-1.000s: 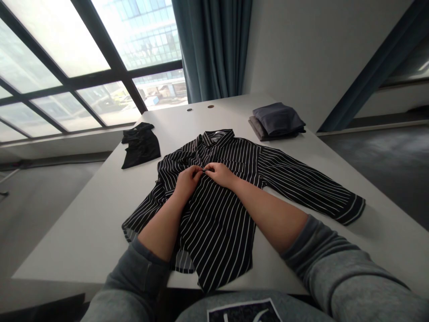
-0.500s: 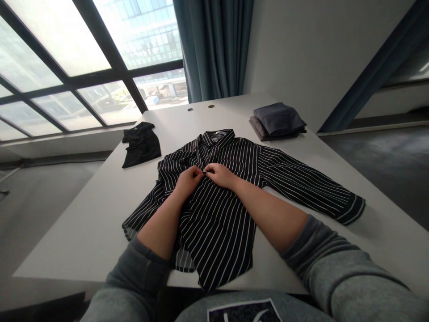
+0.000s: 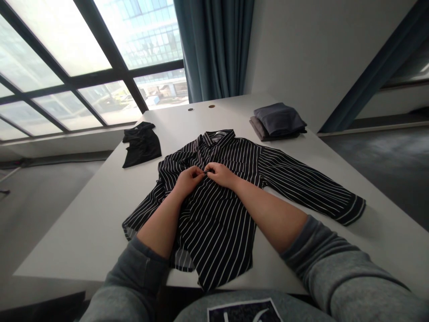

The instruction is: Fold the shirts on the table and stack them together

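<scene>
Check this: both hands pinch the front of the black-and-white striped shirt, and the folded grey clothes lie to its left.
Wrong side: the head view shows the folded grey clothes right of the black-and-white striped shirt. The left hand and right hand do pinch its front.

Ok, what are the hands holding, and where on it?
The left hand and right hand both pinch the striped shirt at its front edge, mid-chest; the exact grip is too small to tell.

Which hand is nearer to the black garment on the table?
Left. The left hand is on the striped shirt, closer to the black garment; the right hand is farther, past the left hand.
</scene>
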Tool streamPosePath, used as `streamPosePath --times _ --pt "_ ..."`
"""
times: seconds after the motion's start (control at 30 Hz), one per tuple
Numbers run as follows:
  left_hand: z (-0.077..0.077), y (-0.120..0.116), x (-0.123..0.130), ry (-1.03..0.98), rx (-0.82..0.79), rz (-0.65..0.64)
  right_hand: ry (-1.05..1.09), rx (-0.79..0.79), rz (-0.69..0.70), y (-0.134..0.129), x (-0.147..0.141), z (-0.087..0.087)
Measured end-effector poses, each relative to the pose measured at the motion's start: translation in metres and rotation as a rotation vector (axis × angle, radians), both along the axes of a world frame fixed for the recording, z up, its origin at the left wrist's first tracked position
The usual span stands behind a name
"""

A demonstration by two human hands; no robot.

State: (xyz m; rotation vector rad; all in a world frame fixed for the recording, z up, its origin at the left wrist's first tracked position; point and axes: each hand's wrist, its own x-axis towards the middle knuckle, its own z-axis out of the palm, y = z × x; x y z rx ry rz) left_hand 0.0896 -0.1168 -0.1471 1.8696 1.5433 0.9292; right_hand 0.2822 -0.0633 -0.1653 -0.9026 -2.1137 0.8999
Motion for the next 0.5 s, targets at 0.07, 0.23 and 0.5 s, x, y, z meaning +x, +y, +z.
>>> streamPosePath --times 0.07,0.23,0.5 --pt "0.003 -0.002 0.002 0.055 0.023 0.013 0.014 -0.006 -0.013 0.0 -0.001 -0.001" --pt "0.013 -0.007 0.008 0.142 0.055 0.066 0.043 -0.014 -0.079 0.001 -0.002 -0.003" --pt "0.011 -0.005 0.012 0.023 0.019 0.133 0.084 0.11 -0.104 0.001 -0.005 -0.007"
